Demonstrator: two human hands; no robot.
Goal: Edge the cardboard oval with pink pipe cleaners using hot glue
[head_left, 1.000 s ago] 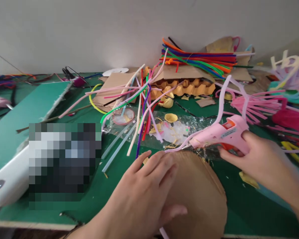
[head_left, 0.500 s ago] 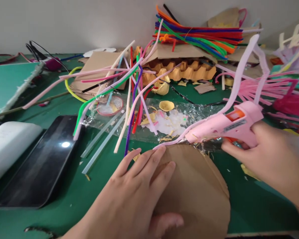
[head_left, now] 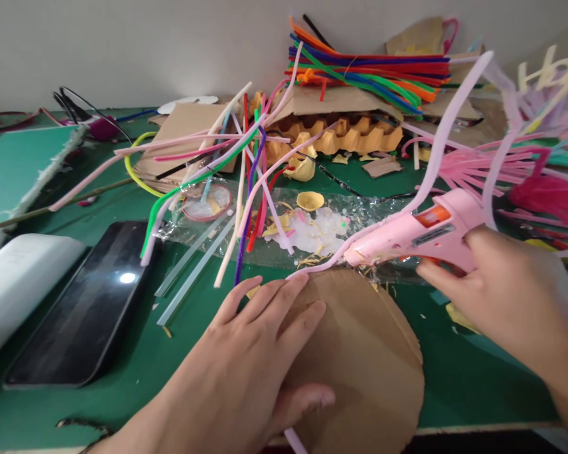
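My right hand (head_left: 506, 284) is closed around the handle of a pink hot glue gun (head_left: 407, 233). The nozzle points left, close to the far edge of a rounded piece of brown cardboard (head_left: 360, 353). My left hand (head_left: 260, 340) lies flat on that cardboard with its fingers stretched apart. Its fingertips touch a pale lilac pipe cleaner (head_left: 350, 243) along the cardboard's far edge. The pipe cleaner runs behind the glue gun and loops up above it. Whether the nozzle touches the edge, I cannot tell.
Loose pipe cleaners (head_left: 250, 157) and clear glue sticks (head_left: 196, 271) lie beyond my left hand. A black phone (head_left: 76, 309) and a white rounded object (head_left: 23, 290) are at left. Behind stand an egg carton (head_left: 341, 135) and a colourful pipe cleaner bundle (head_left: 369, 69).
The whole view has shifted slightly, with the cardboard and hands a little farther left. The lilac loop above the glue gun hangs differently. Both hands keep their places on the cardboard and glue gun.
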